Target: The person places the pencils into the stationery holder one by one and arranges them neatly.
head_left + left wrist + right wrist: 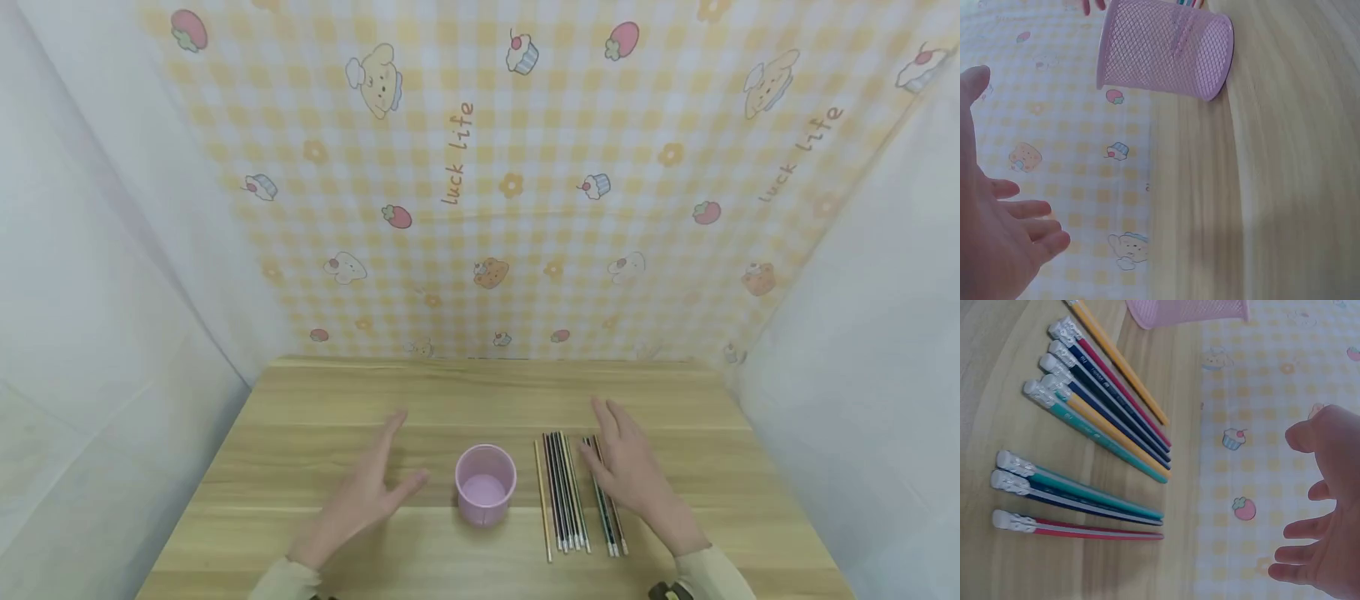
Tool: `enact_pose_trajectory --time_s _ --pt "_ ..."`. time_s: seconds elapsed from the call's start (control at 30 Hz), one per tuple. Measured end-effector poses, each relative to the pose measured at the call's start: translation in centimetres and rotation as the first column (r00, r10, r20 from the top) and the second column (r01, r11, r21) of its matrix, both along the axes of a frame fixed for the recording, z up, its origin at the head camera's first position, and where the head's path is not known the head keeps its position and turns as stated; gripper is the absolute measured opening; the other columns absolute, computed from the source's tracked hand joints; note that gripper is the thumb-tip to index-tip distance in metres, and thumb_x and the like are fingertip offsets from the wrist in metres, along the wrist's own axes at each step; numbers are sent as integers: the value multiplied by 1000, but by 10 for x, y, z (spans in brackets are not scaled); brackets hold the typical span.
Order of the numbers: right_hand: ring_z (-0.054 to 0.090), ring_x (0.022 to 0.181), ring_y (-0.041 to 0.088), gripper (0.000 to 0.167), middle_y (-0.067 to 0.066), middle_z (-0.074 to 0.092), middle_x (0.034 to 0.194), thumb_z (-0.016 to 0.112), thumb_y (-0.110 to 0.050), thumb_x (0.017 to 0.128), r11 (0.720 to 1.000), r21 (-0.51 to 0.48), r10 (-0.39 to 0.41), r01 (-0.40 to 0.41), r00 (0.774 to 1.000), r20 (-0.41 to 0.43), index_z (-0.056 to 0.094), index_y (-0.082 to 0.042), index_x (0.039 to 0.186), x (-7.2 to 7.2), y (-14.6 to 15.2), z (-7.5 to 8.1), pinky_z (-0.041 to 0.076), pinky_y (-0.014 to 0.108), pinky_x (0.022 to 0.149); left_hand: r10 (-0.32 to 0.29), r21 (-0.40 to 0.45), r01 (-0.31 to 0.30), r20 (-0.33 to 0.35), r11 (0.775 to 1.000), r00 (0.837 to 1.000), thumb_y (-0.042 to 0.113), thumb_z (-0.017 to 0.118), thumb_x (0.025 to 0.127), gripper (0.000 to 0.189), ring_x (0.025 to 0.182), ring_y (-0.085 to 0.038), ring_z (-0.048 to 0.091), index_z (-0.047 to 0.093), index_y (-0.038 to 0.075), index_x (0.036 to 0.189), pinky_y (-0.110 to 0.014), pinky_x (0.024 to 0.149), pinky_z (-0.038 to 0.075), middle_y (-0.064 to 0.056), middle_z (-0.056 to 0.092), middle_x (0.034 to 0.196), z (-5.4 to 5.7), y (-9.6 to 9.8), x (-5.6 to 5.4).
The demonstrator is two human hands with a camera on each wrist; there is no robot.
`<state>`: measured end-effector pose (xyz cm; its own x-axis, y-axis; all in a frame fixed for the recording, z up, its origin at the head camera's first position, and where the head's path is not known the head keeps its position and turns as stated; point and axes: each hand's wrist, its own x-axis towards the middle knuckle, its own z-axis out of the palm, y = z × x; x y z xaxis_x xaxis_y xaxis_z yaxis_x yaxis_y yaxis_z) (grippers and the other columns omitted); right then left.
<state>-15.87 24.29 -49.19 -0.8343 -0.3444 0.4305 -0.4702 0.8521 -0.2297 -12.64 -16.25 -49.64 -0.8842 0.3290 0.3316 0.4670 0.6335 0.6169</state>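
A pink mesh pen holder (485,510) stands upright between the two hands; the head view looks into it and shows nothing inside. To its right lie several pencils (562,492) side by side, with white erasers toward the person. In the right wrist view the pencils (1097,431) are yellow, red, dark blue and green. My left hand (367,492) is held left of the pen holder (1160,47), fingers extended and apart from it. My right hand (630,467) hovers over the rightmost pencils, fingers spread, holding nothing.
The wooden table (337,392) carries the pencils and pen holder. Behind it hangs a yellow checked cloth (465,242) with cartoon prints. White sheets (97,333) border the left and right sides.
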Motion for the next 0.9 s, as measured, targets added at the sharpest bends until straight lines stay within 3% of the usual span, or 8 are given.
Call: enact_pose_trajectory --time_s 0.13,0.23,0.33,0.5,0.7,0.9 --pt "43 134 57 73 41 40 147 67 -22 97 998 -38 -40 43 995 89 31 9 153 1 6 -8 40 70 107 -18 124 10 64 992 998 30 71 94 86 143 -54 33 23 -3 157 -73 108 34 -31 30 160 -9 6 1" --pt "42 135 57 74 40 38 149 66 -22 98 995 -69 -60 70 988 141 28 9 154 3 11 -15 39 70 108 -17 194 4 68 981 998 26 72 93 83 142 -51 38 26 -4 156 -66 110 38 -29 34 158 -17 12 0" --pt "45 132 56 73 40 41 146 67 -19 97 991 -99 -76 92 985 156 30 10 152 5 14 -23 41 69 106 -27 253 8 73 967 997 22 74 90 84 140 -46 43 28 -5 154 -58 110 42 -28 38 157 -27 19 0" --pt "52 123 58 72 42 49 137 70 -15 94 984 -126 -103 127 978 183 32 12 150 8 17 -39 47 68 100 -68 355 15 139 935 988 19 78 87 88 140 -45 44 28 -4 155 -57 111 41 -28 39 157 -41 34 3" --pt "50 123 60 71 45 47 136 68 -11 95 970 -160 -136 180 957 254 30 11 151 9 17 -58 46 69 100 -138 426 33 216 904 967 17 85 80 98 142 -48 40 25 -6 155 -61 112 37 -28 36 158 -54 54 7" --pt "54 118 56 57 42 53 129 67 -6 93 960 -186 -160 209 955 248 43 14 141 8 20 -71 50 66 96 -134 430 2 276 903 952 24 90 76 107 144 -43 41 25 -1 157 -57 114 38 -21 37 160 -60 69 8"
